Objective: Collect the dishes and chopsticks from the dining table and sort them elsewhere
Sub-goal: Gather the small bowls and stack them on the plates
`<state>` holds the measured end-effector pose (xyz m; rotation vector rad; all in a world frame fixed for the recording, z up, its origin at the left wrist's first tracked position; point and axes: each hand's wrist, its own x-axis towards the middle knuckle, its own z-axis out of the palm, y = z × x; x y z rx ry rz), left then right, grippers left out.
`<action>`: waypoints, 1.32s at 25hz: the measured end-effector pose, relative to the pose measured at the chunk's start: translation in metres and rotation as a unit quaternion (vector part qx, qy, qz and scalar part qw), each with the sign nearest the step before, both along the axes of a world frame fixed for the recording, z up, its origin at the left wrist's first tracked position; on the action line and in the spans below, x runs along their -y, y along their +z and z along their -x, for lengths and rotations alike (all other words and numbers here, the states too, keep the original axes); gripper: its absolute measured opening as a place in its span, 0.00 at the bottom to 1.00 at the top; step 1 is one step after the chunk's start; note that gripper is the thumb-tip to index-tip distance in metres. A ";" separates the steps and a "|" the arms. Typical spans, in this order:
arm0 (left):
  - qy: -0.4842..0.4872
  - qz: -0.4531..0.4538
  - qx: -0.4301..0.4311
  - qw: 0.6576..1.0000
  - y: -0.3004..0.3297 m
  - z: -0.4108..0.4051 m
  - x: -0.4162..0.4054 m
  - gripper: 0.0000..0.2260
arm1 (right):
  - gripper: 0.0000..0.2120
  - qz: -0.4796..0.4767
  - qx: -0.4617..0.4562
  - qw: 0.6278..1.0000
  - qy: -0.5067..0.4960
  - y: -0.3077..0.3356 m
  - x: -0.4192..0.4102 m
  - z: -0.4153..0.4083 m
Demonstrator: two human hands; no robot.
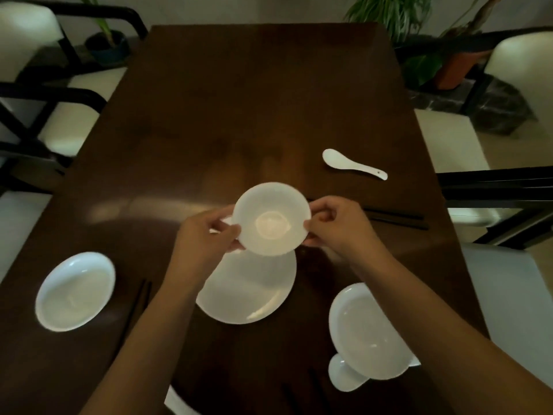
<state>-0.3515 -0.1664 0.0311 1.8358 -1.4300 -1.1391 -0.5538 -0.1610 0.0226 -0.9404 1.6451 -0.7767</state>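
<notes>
1. mind the white spoon (341,373) tucked under the oval dish (369,330) at the tabletop (239,115)'s near right edge; another oval dish (76,292) at the near left, dark chopsticks (140,298) just beside.
2. lower straight onto the round plate (248,292) near the near edge's middle.
3. keep level: small bowl (271,218) pinched at opposite rims by left hand (209,232) and right hand (338,226), held above the plate's far rim.
4. leave for later: chopsticks (395,218) and spoon (353,164) toward the right edge.

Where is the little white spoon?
In the head view, the white spoon lies on the dark table, far right, beyond the right hand and just past the black chopsticks.
</notes>
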 end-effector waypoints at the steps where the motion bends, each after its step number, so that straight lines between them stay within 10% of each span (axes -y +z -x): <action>1: 0.015 -0.009 0.008 1.000 -0.005 -0.011 -0.009 0.14 | 0.09 -0.003 -0.011 1.000 0.021 -0.004 -0.005 -0.012; 17: 0.066 -0.017 -0.067 0.995 -0.036 -0.048 -0.060 0.16 | 0.13 0.021 -0.116 0.985 0.122 -0.010 -0.049 -0.026; 24: 0.087 -0.020 -0.100 0.991 -0.040 -0.046 -0.067 0.19 | 0.22 0.028 -0.467 0.876 0.118 -0.015 -0.144 0.064; 33: 0.071 0.009 -0.123 0.990 -0.045 -0.045 -0.068 0.17 | 0.21 0.013 -0.385 0.922 0.040 -0.041 -0.165 0.064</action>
